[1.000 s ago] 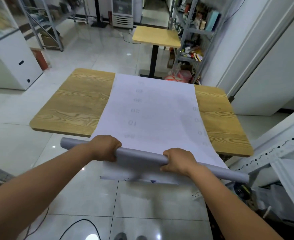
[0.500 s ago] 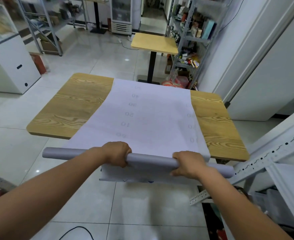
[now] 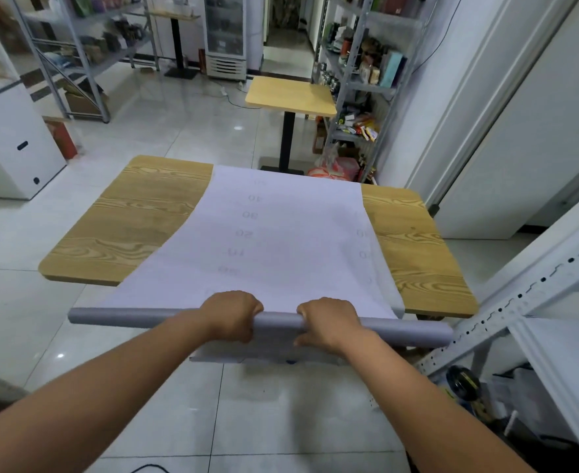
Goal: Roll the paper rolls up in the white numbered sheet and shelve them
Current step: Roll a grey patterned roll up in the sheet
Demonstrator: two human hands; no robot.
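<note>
A long grey paper roll (image 3: 127,317) lies crosswise over the near end of the white numbered sheet (image 3: 281,240), just off the near edge of the wooden table (image 3: 138,227). My left hand (image 3: 231,314) and my right hand (image 3: 329,319) both grip the roll near its middle, close together. The sheet runs from the roll across the table to its far edge, with faint numbers showing through. A short flap of the sheet hangs below the roll. The roll's ends stick out past the sheet on both sides.
A white metal shelf frame (image 3: 534,302) stands close at the right. A smaller wooden table (image 3: 291,97) stands beyond, with stocked racks (image 3: 360,80) to its right and a white cabinet (image 3: 11,148) at the left. The floor is tiled.
The roll has shifted right and levelled out. My two hands have come closer together on it, nearer the table's edge. The view has tilted up.
</note>
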